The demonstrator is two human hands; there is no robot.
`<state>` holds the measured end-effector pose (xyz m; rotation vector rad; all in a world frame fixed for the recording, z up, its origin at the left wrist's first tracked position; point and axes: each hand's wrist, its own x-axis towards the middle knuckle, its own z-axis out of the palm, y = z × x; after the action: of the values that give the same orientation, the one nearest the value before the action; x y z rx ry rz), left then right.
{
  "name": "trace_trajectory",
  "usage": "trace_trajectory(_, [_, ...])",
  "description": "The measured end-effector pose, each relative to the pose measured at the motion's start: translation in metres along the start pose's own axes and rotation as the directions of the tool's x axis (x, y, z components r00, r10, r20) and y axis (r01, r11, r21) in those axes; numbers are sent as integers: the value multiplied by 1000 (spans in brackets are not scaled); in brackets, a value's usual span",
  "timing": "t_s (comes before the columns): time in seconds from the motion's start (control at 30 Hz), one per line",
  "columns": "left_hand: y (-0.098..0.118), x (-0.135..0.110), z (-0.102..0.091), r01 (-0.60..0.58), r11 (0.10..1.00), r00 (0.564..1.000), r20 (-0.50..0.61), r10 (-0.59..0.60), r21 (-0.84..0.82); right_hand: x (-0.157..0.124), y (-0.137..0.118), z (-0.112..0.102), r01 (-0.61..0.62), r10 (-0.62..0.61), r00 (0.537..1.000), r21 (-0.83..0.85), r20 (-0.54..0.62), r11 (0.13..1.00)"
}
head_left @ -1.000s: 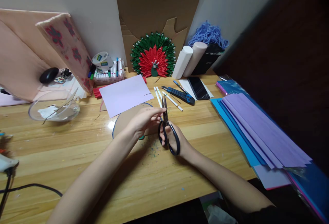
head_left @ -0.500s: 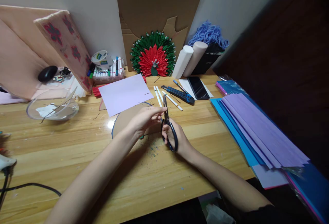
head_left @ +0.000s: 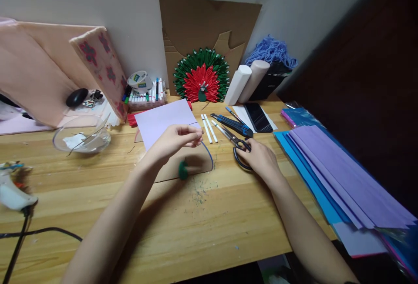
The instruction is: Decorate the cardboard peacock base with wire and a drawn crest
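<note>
My left hand (head_left: 171, 142) is raised over the half-round cardboard (head_left: 204, 161), thumb and fingertips pinched together. A tiny dark thing may be at the fingertips, too small to name. My right hand (head_left: 261, 158) grips the black handles of a pair of scissors (head_left: 240, 142), low over the table at right, blades slightly apart and pointing toward the white marker pens (head_left: 209, 129). On the cardboard's near edge sits a small dark green piece (head_left: 183, 170), blurred. A lilac sheet (head_left: 160, 118) partly covers the cardboard behind my left hand.
A utility knife (head_left: 232, 125) and phone (head_left: 257, 118) lie beyond the scissors. Stacked coloured paper (head_left: 339, 171) lines the right edge. A red and green peacock (head_left: 202, 77) leans on cardboard at the back. Left are a clear bowl (head_left: 62, 145) and a white corded tool (head_left: 15, 190).
My right hand has moved right and down with the scissors, away from my left hand. The left hand keeps its pinch. The view has shifted slightly.
</note>
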<state>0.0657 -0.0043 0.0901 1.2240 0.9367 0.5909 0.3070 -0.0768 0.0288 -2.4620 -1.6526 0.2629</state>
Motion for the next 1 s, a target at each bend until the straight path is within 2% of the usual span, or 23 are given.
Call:
trace_trajectory(0.1, [3,-2,-11,-48,996,998,-31,50,70,2,5,6,63,-64,998,-33,-23,997])
trace_trajectory(0.2, [1,-3,-16,-118,986,992,-28,122,118,3,8,12,120,-123,988,-35,-97,992])
trace_trajectory(0.3, [-2,-3,-11,-173,972,984,-5,177,162,2,4,14,208,-182,962,113,-204,972])
trace_trajectory(0.37, [-6,-3,-4,-180,963,984,35,177,202,-2,-3,12,320,-233,936,358,-264,877])
trace_trajectory(0.43, [-12,-2,5,-165,949,986,69,152,270,-9,-13,8,398,-264,916,595,-303,699])
trace_trajectory(0.5, [-19,-1,13,-161,923,987,87,139,349,-18,-23,5,432,-281,902,698,-328,571])
trace_trajectory(0.6, [-29,0,24,-205,865,978,132,162,458,-28,-32,3,517,-365,855,662,-368,543])
trace_trajectory(0.8, [-40,2,33,-250,781,968,149,200,573,-29,-33,4,715,-554,699,465,-453,521])
trace_trajectory(0.9, [-42,2,35,-246,784,969,125,213,569,-29,-33,5,743,-551,669,417,-499,524])
trace_trajectory(1.0, [-40,0,38,-219,830,975,99,196,513,-30,-33,6,756,-526,646,365,-553,544])
